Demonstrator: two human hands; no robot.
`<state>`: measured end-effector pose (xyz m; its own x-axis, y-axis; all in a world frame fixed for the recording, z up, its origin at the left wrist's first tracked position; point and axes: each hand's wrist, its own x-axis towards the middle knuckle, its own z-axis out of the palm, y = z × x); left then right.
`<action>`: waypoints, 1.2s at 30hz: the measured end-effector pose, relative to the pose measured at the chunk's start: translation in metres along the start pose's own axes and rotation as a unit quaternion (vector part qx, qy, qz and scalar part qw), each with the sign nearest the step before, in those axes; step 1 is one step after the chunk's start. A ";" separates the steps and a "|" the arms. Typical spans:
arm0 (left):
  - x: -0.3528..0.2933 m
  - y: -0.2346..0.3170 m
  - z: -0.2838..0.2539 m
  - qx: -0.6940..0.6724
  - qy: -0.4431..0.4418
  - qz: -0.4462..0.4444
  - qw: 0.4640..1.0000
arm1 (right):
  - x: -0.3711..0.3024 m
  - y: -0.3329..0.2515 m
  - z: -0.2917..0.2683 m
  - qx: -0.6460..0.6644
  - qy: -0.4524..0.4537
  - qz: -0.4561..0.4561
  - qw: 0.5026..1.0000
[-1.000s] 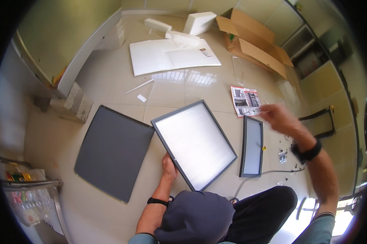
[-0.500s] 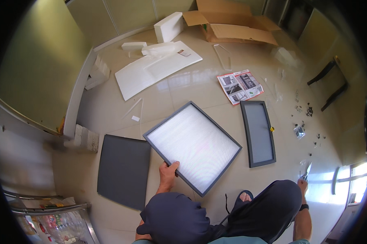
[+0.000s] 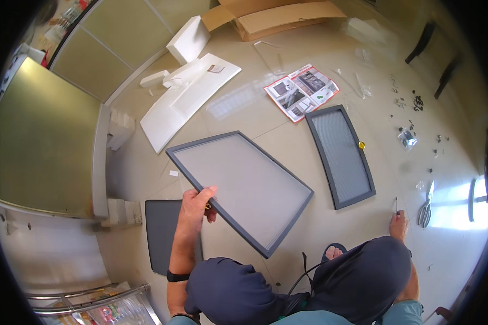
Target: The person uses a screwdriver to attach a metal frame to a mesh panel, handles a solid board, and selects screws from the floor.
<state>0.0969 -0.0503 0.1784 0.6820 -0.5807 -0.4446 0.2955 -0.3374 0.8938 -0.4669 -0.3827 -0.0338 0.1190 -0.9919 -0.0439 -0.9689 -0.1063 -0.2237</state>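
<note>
My left hand (image 3: 192, 208) grips the lower left edge of a dark-framed panel (image 3: 244, 189) with a pale ribbed sheet inside, thumb on top. The panel is lifted and tilted; a bit of gold metal shows by the fingers. At the right, my right hand (image 3: 398, 225) is low over the floor, closed around a thin rod-like tool whose slim shaft points away from me; its handle is hidden. Scissors (image 3: 426, 208) lie on the floor just right of that hand. A narrower framed panel (image 3: 341, 157) with a gold knob (image 3: 362, 145) lies beyond it.
A plain dark board (image 3: 165, 233) lies under my left arm. Printed sheet (image 3: 302, 92), white foam (image 3: 187, 97) and an open cardboard box (image 3: 287, 19) are farther off. Small hardware (image 3: 417, 103) and a clear bag (image 3: 407, 138) are scattered right. A metal rack (image 3: 92, 303) stands lower left.
My left hand has raised and tilted the panel, its grip edge now higher. My right hand has moved away from the scissors, which now lie on the floor. The view has shifted.
</note>
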 end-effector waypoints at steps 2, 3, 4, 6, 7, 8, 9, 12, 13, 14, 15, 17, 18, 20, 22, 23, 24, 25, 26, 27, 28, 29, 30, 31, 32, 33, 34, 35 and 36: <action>0.003 0.006 0.005 0.063 0.048 -0.031 0.996 | -0.005 -0.001 -0.002 0.006 -0.014 0.033 0.999; 0.005 0.005 0.005 0.064 0.057 -0.041 0.995 | -0.006 -0.004 -0.007 0.000 -0.015 0.041 0.999; -0.001 0.008 0.002 0.072 0.057 -0.046 0.995 | -0.009 -0.022 -0.012 0.012 -0.032 0.038 0.999; -0.001 0.004 0.000 0.064 0.086 -0.019 0.994 | -0.008 -0.026 -0.018 0.012 -0.043 0.044 0.998; 0.002 0.001 -0.001 0.068 0.098 -0.029 0.992 | -0.006 -0.022 -0.014 0.002 -0.044 0.034 0.998; 0.005 -0.003 -0.001 0.067 0.090 -0.034 0.993 | -0.005 -0.018 -0.012 -0.008 -0.046 0.024 0.999; 0.005 -0.006 -0.002 0.068 0.105 -0.042 0.991 | -0.004 -0.019 -0.012 -0.012 -0.045 0.025 0.999; 0.012 -0.025 -0.017 0.066 0.111 -0.060 0.990 | -0.004 -0.017 -0.014 -0.048 0.007 -0.017 0.999; 0.015 -0.034 -0.022 0.059 0.111 -0.069 0.990 | -0.004 -0.023 -0.019 -0.050 0.006 -0.015 0.999; 0.017 -0.043 -0.025 0.053 0.111 -0.078 0.989 | -0.004 -0.031 -0.024 -0.034 0.090 -0.057 0.994; 0.022 -0.056 -0.028 0.052 0.105 -0.081 0.990 | -0.005 -0.040 -0.030 -0.022 0.172 -0.097 0.980; 0.020 -0.077 -0.033 0.032 0.096 -0.123 0.987 | -0.011 -0.073 -0.038 0.073 0.082 -0.057 0.992; 0.015 -0.083 -0.033 0.035 0.094 -0.123 0.987 | -0.017 -0.101 -0.045 0.173 -0.007 -0.020 0.985; 0.004 -0.098 -0.038 -0.017 0.110 -0.133 0.985 | -0.041 -0.172 -0.035 0.467 -0.260 0.096 0.840; 0.000 -0.119 -0.036 -0.039 0.100 -0.142 0.984 | -0.058 -0.240 -0.035 0.458 -0.439 0.143 0.760; -0.004 -0.125 -0.027 -0.058 0.094 -0.131 0.985 | -0.063 -0.257 -0.022 0.451 -0.463 0.149 0.748; -0.006 -0.129 -0.019 -0.076 0.090 -0.120 0.986 | -0.065 -0.270 -0.004 0.444 -0.488 0.154 0.736; -0.011 -0.131 -0.014 -0.086 0.084 -0.117 0.986 | -0.067 -0.285 0.007 0.450 -0.498 0.152 0.726; -0.015 -0.134 -0.010 -0.087 0.084 -0.117 0.986 | -0.067 -0.297 0.014 0.456 -0.507 0.148 0.716; -0.019 -0.137 -0.006 -0.098 0.076 -0.113 0.986 | -0.068 -0.301 0.027 0.454 -0.506 0.150 0.718; -0.023 -0.139 -0.006 -0.107 0.071 -0.105 0.986 | -0.068 -0.310 0.040 0.520 -0.459 0.186 0.696; -0.025 -0.145 -0.007 -0.108 0.072 -0.107 0.986 | -0.068 -0.312 0.050 0.582 -0.408 0.221 0.668; -0.029 -0.151 -0.011 -0.108 0.077 -0.107 0.985 | -0.069 -0.316 0.053 0.580 -0.412 0.219 0.667; -0.033 -0.157 -0.015 -0.116 0.078 -0.103 0.985 | -0.070 -0.319 0.055 0.586 -0.404 0.225 0.665; -0.035 -0.163 -0.017 -0.124 0.078 -0.099 0.984 | -0.070 -0.321 0.057 0.591 -0.396 0.231 0.663; -0.038 -0.165 -0.015 -0.125 0.079 -0.101 0.984 | -0.071 -0.324 0.056 0.590 -0.396 0.231 0.665; -0.041 -0.167 -0.011 -0.138 0.087 -0.109 0.981 | -0.073 -0.326 0.054 0.584 -0.379 0.239 0.676; -0.043 -0.170 -0.006 -0.151 0.094 -0.116 0.977 | -0.073 -0.328 0.053 0.579 -0.362 0.246 0.688; -0.044 -0.172 -0.003 -0.152 0.094 -0.118 0.977 | -0.073 -0.329 0.055 0.578 -0.361 0.247 0.689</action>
<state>0.0174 0.0355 0.0446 0.6736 -0.3580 -0.6466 0.6241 -0.1933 0.7571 -0.1451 -0.2717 -0.0101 0.3183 -0.5495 -0.7725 -0.1591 0.7723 -0.6150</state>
